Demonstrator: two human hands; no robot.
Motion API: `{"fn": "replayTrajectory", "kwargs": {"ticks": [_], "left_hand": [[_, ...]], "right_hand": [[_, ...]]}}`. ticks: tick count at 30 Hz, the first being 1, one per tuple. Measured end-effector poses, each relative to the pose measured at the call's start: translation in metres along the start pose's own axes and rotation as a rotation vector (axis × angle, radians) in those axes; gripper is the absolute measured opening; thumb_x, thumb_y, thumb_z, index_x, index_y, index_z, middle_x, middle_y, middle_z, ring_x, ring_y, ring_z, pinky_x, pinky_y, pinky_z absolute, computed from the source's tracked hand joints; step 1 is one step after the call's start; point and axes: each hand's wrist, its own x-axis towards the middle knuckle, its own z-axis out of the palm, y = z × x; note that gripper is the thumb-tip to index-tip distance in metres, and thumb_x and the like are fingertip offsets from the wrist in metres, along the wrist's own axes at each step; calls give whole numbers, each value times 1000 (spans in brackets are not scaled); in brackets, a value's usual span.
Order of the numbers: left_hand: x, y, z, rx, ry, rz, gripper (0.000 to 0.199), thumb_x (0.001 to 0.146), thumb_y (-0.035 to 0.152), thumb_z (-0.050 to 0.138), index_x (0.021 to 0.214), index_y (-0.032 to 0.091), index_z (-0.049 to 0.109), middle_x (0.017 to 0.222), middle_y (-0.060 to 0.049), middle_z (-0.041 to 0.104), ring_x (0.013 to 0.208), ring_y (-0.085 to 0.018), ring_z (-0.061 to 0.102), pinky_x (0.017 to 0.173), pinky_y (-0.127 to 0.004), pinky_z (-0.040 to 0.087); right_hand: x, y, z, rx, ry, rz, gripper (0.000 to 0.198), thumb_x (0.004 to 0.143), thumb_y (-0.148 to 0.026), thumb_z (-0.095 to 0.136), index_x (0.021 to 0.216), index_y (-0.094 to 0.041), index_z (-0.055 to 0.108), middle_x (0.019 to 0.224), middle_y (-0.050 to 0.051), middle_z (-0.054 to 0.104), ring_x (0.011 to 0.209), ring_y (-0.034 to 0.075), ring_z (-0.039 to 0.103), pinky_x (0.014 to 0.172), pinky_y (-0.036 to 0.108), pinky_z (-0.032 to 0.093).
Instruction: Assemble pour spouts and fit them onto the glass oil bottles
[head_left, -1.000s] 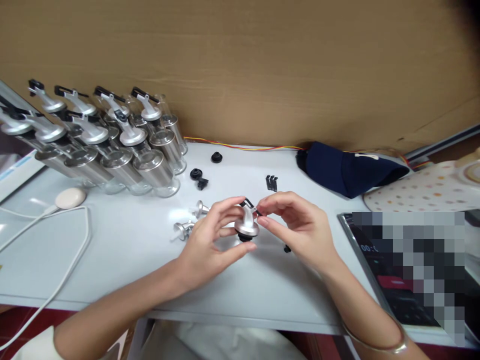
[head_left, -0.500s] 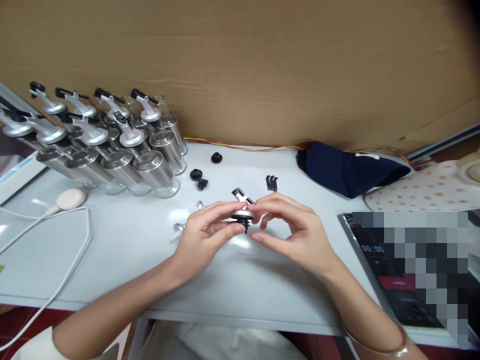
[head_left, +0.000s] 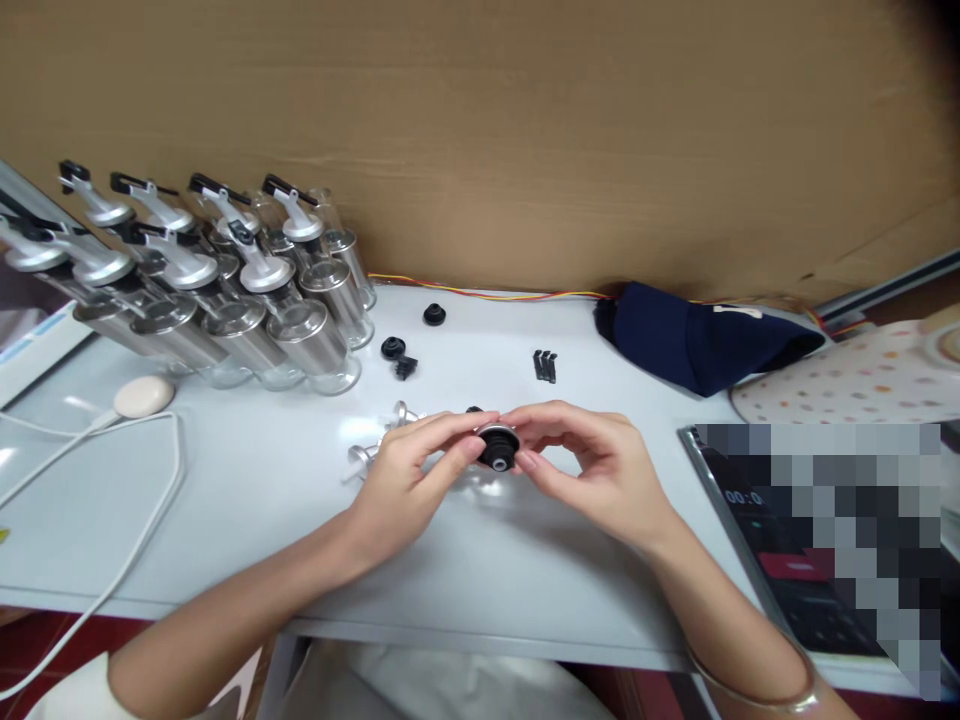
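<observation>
Between my two hands is a pourer spout [head_left: 499,450], its black ribbed stopper turned toward me and its silver collar behind. My left hand [head_left: 412,470] pinches it from the left with thumb and fingers. My right hand [head_left: 592,465] grips its other side, thumb at the stopper's edge. The spout's far end is mostly hidden behind the fingers. Silver spout pieces [head_left: 362,458] lie just beyond my left hand. Farther back are two black stoppers, one [head_left: 434,314] near the wall and another [head_left: 393,347] beside a small black part [head_left: 406,368]. Several black levers [head_left: 545,366] lie in a row.
Several glass and steel bottles [head_left: 304,335] with pourers stand at the back left. A white round device [head_left: 142,398] with a cable lies in front of them. On the right are a navy cap [head_left: 675,340], a dotted cloth item [head_left: 825,385] and a tablet [head_left: 780,560].
The pourer spout has tipped so its stopper end faces me. My right thumb and fingers have closed onto its right side; before, the thumb was apart from it.
</observation>
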Motion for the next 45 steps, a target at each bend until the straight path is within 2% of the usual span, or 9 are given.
{"fn": "replayTrajectory", "kwargs": {"ticks": [10, 14, 16, 19, 22, 28, 38, 41, 45], "left_hand": [[-3, -2, 1, -54, -6, -26, 14, 89, 24, 59, 92, 18, 71, 85, -3, 76, 75, -15, 70, 70, -23, 55], [-3, -2, 1, -84, -2, -39, 10, 88, 25, 62, 88, 17, 68, 80, -2, 73, 72, -14, 69, 68, -21, 53], [-2, -2, 0, -40, 4, -12, 11, 90, 25, 60, 92, 19, 69, 85, -2, 73, 78, -15, 68, 73, -23, 53], [-2, -4, 0, 7, -35, 92, 22, 93, 22, 54, 110, 23, 67, 100, -5, 68, 92, -16, 64, 83, -27, 52], [-4, -6, 2, -18, -47, 159, 35, 90, 20, 59, 125, 26, 59, 110, -6, 61, 101, -18, 60, 87, -29, 52], [-5, -5, 3, 40, 22, 254, 30, 87, 12, 62, 114, 24, 65, 100, -5, 60, 91, -15, 60, 80, -26, 52], [-3, -4, 2, 101, 27, 407, 41, 81, 4, 59, 116, 24, 65, 96, -5, 59, 89, -15, 60, 77, -27, 55], [-2, -6, 2, 133, 29, 418, 40, 83, 5, 59, 117, 25, 65, 97, -5, 58, 89, -15, 61, 75, -27, 55], [-2, -8, 2, 125, 33, 416, 41, 83, 4, 61, 118, 24, 64, 99, -5, 59, 93, -15, 61, 80, -27, 54]], "right_hand": [[-1, -1, 1, 32, -69, 67, 17, 74, -14, 64, 90, -19, 61, 60, -2, 65, 52, 11, 60, 56, 24, 53], [-1, -1, 0, 51, -94, 74, 19, 75, -13, 63, 92, -19, 60, 66, -1, 65, 56, 11, 61, 59, 24, 54], [-1, -1, 0, 73, -105, 71, 23, 75, -13, 64, 97, -20, 59, 70, -1, 66, 59, 12, 63, 61, 24, 55], [-1, -1, 0, 94, -91, 93, 31, 74, -14, 68, 102, -22, 56, 78, 0, 69, 64, 13, 66, 65, 25, 57], [-1, -2, 0, 101, -73, 112, 27, 76, -11, 64, 97, -23, 53, 84, 1, 73, 67, 13, 69, 69, 25, 58], [0, -5, -4, 9, -130, 71, 21, 73, -9, 62, 91, -20, 57, 80, 2, 73, 71, 14, 69, 71, 25, 58], [-1, -2, -5, -102, -102, -32, 22, 67, -7, 64, 86, -19, 64, 76, -1, 74, 68, 13, 69, 67, 22, 57], [-1, -2, -5, -99, -117, -12, 23, 70, -8, 63, 89, -20, 63, 81, 0, 73, 73, 13, 69, 71, 23, 57], [2, -2, -5, -76, -175, 3, 27, 72, -13, 68, 98, -20, 61, 98, 5, 71, 90, 17, 67, 79, 29, 56]]}}
